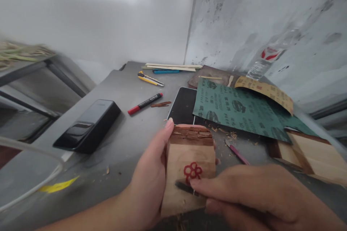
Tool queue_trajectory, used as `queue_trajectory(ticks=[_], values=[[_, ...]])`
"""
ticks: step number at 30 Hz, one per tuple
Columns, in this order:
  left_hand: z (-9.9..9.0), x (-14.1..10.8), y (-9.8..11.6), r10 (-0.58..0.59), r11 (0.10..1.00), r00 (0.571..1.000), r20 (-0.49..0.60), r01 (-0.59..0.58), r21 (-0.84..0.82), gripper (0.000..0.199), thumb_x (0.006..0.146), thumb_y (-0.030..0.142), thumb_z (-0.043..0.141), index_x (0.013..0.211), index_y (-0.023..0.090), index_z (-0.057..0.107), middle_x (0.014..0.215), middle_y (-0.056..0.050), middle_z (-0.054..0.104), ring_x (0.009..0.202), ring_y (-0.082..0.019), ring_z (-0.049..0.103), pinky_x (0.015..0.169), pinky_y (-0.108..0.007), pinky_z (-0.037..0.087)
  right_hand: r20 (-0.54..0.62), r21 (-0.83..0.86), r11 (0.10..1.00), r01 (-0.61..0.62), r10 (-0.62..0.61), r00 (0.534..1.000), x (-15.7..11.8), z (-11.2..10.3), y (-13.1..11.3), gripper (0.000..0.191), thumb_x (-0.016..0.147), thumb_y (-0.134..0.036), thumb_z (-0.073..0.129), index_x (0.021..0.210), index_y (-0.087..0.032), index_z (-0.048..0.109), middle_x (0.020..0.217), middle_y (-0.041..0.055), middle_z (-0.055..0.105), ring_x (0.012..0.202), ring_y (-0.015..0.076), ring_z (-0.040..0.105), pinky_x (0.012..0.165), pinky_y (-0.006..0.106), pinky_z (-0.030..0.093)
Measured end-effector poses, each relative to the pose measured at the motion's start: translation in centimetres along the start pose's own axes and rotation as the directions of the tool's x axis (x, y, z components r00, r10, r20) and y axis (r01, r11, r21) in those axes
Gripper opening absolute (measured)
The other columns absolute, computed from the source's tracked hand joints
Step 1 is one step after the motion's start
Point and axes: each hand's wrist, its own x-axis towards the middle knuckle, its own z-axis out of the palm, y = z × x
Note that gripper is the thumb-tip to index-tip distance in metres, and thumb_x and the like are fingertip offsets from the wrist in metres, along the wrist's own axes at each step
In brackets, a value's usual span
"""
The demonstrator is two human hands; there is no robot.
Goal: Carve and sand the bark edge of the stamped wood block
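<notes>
My left hand (pixel 149 173) grips a wood block (pixel 188 173) from its left side, fingers clamped around it and thumb up along the edge near the bark at its top. The block sits just above the worktop (pixel 121 144), in front of me, and carries a red flower mark (pixel 192 171) on its face. My right hand (pixel 260 191) has its fingers closed on a small dark blade (pixel 184 187), whose tip lies on the block just below the flower. A pink pencil (pixel 237 152) lies just right of the block. Behind it are a phone (pixel 183 105) and green sandpaper (pixel 238 110). Farther left lie a red-capped marker (pixel 145 103) and a black power bank (pixel 88 125).
</notes>
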Motion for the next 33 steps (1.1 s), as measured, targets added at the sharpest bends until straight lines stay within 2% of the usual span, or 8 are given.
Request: queue_trajectory(ticks=[7,12,17,20,23,27,30,33], values=[[-0.1,0.0,-0.1,0.019,1.0,0.999,0.047,-0.018,-0.021,0.07,0.078,0.074,0.061,0.109,0.014,0.081,0.107,-0.017,0.084,0.09,-0.035,0.08,0.08,-0.043,0.062,-0.061,-0.029,0.996,-0.089,0.088,0.994,-0.2,-1.4,0.3,0.026,0.091,-0.029,0.073,0.112,-0.042,0.082,0.097,-0.0041,0.083,0.079,0.0213,0.081,0.063,0.025,0.066],[-0.6,0.1,0.4,0.023,0.995,0.96,0.278,0.007,-0.104,0.067,0.086,0.071,0.055,0.102,0.012,0.082,0.09,-0.018,0.083,0.087,-0.036,0.08,0.078,-0.043,0.062,-0.292,-0.002,0.938,-0.347,0.332,0.897,0.6,-3.1,0.8,0.028,0.095,-0.048,0.069,0.117,-0.034,0.081,0.109,0.0031,0.082,0.093,0.0283,0.08,0.077,0.037,0.068],[-0.4,-0.1,0.6,0.105,0.981,0.973,0.204,-0.067,-0.182,0.049,0.09,0.055,0.066,0.123,0.019,0.074,0.094,-0.012,0.083,0.093,-0.032,0.079,0.084,-0.041,0.061,-0.09,0.287,0.863,-0.415,0.456,0.886,1.3,-1.2,1.3,0.037,0.1,-0.047,0.066,0.134,-0.034,0.07,0.129,0.0032,0.076,0.115,0.0243,0.073,0.1,0.04,0.059],[-0.3,-0.2,0.6,0.126,0.976,0.969,0.214,-0.082,-0.2,0.052,0.092,0.057,0.063,0.127,0.019,0.072,0.094,-0.012,0.083,0.094,-0.032,0.079,0.084,-0.041,0.061,0.026,0.553,0.733,-0.398,0.462,0.887,1.2,0.7,1.2,0.037,0.098,-0.037,0.071,0.134,-0.032,0.065,0.129,0.0034,0.074,0.118,0.0226,0.07,0.104,0.041,0.056],[-0.2,0.1,0.4,0.181,0.975,0.96,0.214,-0.147,-0.168,0.053,0.093,0.056,0.064,0.126,0.017,0.072,0.095,-0.012,0.083,0.093,-0.033,0.079,0.085,-0.041,0.061,0.08,0.707,0.593,-0.385,0.474,0.877,1.2,1.5,1.0,0.025,0.097,-0.036,0.073,0.12,-0.029,0.065,0.109,0.001,0.076,0.095,0.0175,0.072,0.083,0.03,0.06],[-0.2,0.7,0.0,0.319,0.947,0.905,0.28,-0.296,-0.123,0.045,0.093,0.043,0.068,0.132,0.021,0.067,0.104,-0.011,0.083,0.096,-0.031,0.079,0.089,-0.042,0.06,-0.023,0.66,0.638,-0.397,0.545,0.838,1.5,0.7,0.9,0.026,0.098,-0.049,0.068,0.104,-0.024,0.065,0.077,-0.0033,0.062,0.055,0.0099,0.05,0.047,0.02,0.039],[-0.4,0.8,-0.5,0.368,0.929,0.884,0.289,-0.364,-0.068,0.039,0.092,0.034,0.074,0.129,0.025,0.068,0.112,-0.009,0.083,0.101,-0.027,0.078,0.091,-0.038,0.059,-0.141,0.638,0.685,-0.353,0.554,0.82,1.6,0.1,0.8,0.031,0.099,-0.053,0.066,0.104,-0.023,0.063,0.06,-0.0075,0.049,0.049,0.0104,0.042,0.047,0.022,0.036],[-0.6,0.4,-0.7,0.381,0.915,0.882,0.277,-0.403,0.029,0.036,0.093,0.034,0.074,0.127,0.026,0.067,0.118,-0.008,0.081,0.104,-0.024,0.077,0.088,-0.032,0.059,-0.143,0.635,0.7,-0.327,0.522,0.841,1.4,0.1,0.7,0.026,0.102,-0.049,0.063,0.107,-0.023,0.061,0.058,-0.0082,0.05,0.052,0.01,0.045,0.051,0.021,0.038]])
